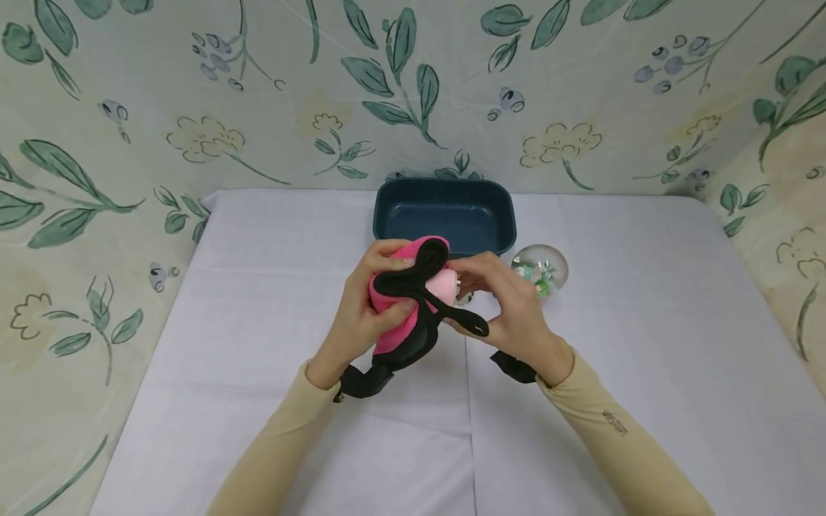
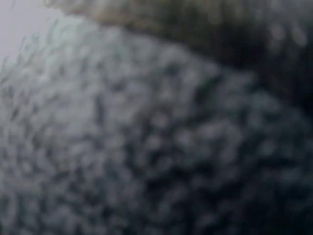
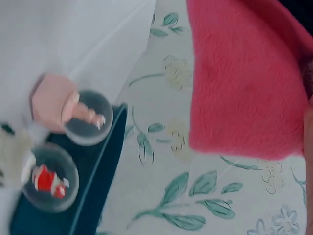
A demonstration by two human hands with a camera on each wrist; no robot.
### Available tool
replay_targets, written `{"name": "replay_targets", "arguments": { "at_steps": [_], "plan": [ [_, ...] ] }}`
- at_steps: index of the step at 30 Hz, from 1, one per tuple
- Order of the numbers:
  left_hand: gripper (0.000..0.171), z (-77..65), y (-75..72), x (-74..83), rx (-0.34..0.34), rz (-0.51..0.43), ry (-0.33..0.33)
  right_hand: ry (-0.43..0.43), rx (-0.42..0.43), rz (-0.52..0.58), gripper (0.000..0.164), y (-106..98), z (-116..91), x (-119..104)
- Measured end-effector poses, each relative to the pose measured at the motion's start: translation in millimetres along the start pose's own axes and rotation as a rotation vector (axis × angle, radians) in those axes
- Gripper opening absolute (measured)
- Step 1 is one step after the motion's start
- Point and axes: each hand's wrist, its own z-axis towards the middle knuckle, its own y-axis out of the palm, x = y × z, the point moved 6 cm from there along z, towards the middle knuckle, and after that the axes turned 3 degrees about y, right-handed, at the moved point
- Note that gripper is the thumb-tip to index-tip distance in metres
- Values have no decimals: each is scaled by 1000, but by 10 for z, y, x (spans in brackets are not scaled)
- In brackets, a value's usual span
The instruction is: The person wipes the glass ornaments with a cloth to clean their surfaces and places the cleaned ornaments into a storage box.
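Note:
In the head view my left hand (image 1: 364,304) grips a folded pink and black plush cloth (image 1: 393,337), thumb in front. Its black side curls outward in loops. Beside it, my right hand (image 1: 510,301) has its fingers bent around a pale pink piece (image 1: 442,287) with small metallic details, pressed against the cloth. Most of that piece is hidden by cloth and fingers. The right wrist view shows the cloth's pink fleece side (image 3: 244,88) hanging broad and flat. The left wrist view holds only a blurred, dark textured surface (image 2: 146,137) close to the lens.
A dark blue rectangular basin (image 1: 445,188) stands behind the hands. To its front right sits a clear snow globe (image 1: 548,258) with green and white decorations. Two more globes appear in the right wrist view: one with a pink base (image 3: 51,103), one with a red figure (image 3: 45,178).

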Motion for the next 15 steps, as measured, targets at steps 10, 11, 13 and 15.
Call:
{"name": "replay_targets", "arguments": {
  "at_steps": [10,11,13,15],
  "plan": [
    [35,28,42,37,-93,144,120,611,23,377,35,60,-100,261],
    [34,27,46,36,-94,143,122,673,20,398,30,66,-111,278],
    [34,26,45,33,-81,138,122,711,10,375,27,69,-114,283],
    [34,27,33,29,-53,138,117,636,-3,301,35,66,-80,248]
  ]
}}
